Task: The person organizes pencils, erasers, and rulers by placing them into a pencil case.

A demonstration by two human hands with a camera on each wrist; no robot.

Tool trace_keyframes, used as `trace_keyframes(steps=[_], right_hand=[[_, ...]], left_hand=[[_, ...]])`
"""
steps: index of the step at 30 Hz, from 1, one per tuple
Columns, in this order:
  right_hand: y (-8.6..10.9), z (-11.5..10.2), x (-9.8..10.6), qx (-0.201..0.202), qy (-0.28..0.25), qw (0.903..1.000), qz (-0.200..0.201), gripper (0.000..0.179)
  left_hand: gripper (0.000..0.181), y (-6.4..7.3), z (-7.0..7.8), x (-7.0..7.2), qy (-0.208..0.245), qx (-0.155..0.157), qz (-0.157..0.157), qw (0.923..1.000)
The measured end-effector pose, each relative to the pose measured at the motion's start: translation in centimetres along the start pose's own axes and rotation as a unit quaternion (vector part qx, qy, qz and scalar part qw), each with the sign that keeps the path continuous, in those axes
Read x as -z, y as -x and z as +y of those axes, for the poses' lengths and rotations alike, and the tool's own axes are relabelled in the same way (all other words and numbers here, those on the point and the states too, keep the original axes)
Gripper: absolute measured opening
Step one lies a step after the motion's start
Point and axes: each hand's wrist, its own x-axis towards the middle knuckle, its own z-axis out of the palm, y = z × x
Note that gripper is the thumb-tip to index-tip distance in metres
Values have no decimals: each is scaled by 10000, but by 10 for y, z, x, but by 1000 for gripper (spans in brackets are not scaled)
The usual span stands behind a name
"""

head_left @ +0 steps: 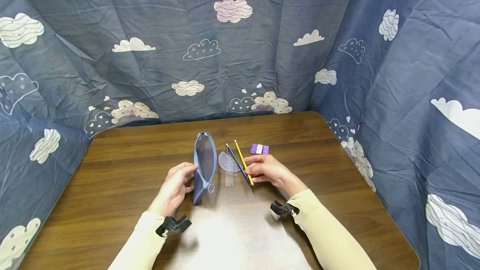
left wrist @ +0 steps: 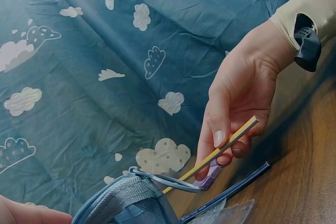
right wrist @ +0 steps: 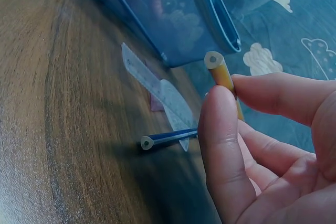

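My left hand (head_left: 174,188) holds a blue zip pencil case (head_left: 199,184) upright at its left side. The case's mouth gapes, and a ring hangs from its zip pull. Between thumb and fingertips, my right hand (head_left: 268,170) pinches a yellow pencil (right wrist: 222,77) near its unsharpened-looking end, raised off the table. A dark blue pencil (right wrist: 167,138) lies beneath it on the table. Beside the case, a clear protractor (head_left: 225,161) and a clear ruler (head_left: 230,180) overlap. Just beyond my right fingers lies a small purple block with a white band (head_left: 259,149).
The brown wooden table (head_left: 131,157) has rounded corners. A dark blue cloth with cloud prints (head_left: 161,66) hangs along its back and sides. Black wrist mounts (head_left: 173,225) sit on both cream sleeves.
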Motion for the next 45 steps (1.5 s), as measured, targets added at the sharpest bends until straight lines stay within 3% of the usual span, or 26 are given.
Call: trace_keyframes(steps=[24,45], right_hand=[[8,-1,-8,78,-166,9998,-120,57],[15,-11,-11,247,-250,9992,-202,56]], left_hand=[[22,1,-8,0,-50,-73,69,9999],[20,0,-5,-2,-161,-145,63,9997]])
